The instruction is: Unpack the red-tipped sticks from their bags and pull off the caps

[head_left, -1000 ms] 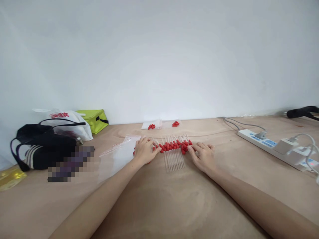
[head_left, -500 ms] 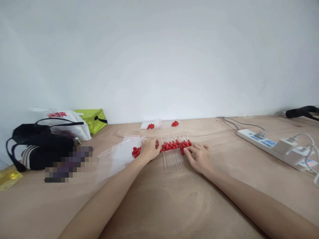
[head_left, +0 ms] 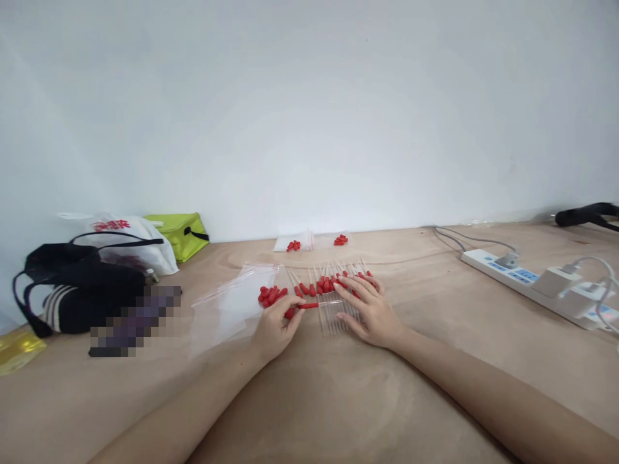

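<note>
My left hand is closed in a pinch on a glass dropper by its red rubber bulb. The dropper lies crosswise, its clear tube pointing right over a row of clear glass tubes. Over the right part of the row of red-bulbed droppers is my right hand, fingers spread and partly hiding the bulbs; its fingertips seem to touch them. Beyond my left fingers, a few droppers lie at a slant. A loose pile of red bulbs sits left of them.
Flat clear zip bags lie left of the pile. Two small bags with red-bulbed droppers rest by the wall. At left are a black bag, a white plastic bag and a green bag. A power strip runs along the right.
My left hand has come nearer and now pinches a crosswise dropper. My right hand has moved left from the row's right end onto the droppers, its fingers spreading.
</note>
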`<move>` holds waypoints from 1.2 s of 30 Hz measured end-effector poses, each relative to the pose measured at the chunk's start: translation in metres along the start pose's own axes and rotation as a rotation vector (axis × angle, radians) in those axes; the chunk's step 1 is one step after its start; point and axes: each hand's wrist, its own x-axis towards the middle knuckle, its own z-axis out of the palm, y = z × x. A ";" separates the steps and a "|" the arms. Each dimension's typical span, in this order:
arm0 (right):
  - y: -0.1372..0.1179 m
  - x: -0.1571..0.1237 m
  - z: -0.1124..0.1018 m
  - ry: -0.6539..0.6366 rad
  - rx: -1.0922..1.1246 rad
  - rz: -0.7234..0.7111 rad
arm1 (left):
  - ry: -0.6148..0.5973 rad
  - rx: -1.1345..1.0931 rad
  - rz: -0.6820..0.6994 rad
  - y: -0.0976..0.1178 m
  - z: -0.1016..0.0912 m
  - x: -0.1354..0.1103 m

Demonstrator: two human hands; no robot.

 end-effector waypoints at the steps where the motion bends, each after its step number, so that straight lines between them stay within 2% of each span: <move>1: -0.002 0.001 0.000 -0.014 0.001 -0.018 | -0.010 -0.005 0.037 0.001 0.002 0.000; 5: -0.007 0.003 0.006 -0.010 0.020 -0.040 | -0.022 -0.018 0.161 0.004 0.007 0.003; 10: -0.007 0.003 0.011 0.019 0.007 -0.030 | -0.025 -0.023 0.171 0.003 0.008 0.002; 16: -0.012 0.004 0.008 -0.021 0.014 -0.051 | -0.114 0.186 0.292 0.007 0.009 0.008; 28: -0.015 0.003 0.003 -0.009 0.023 -0.123 | -0.128 0.250 0.371 0.014 0.001 0.006; 36: -0.015 0.002 0.002 -0.002 0.044 -0.116 | -0.076 0.208 0.420 0.011 0.007 0.003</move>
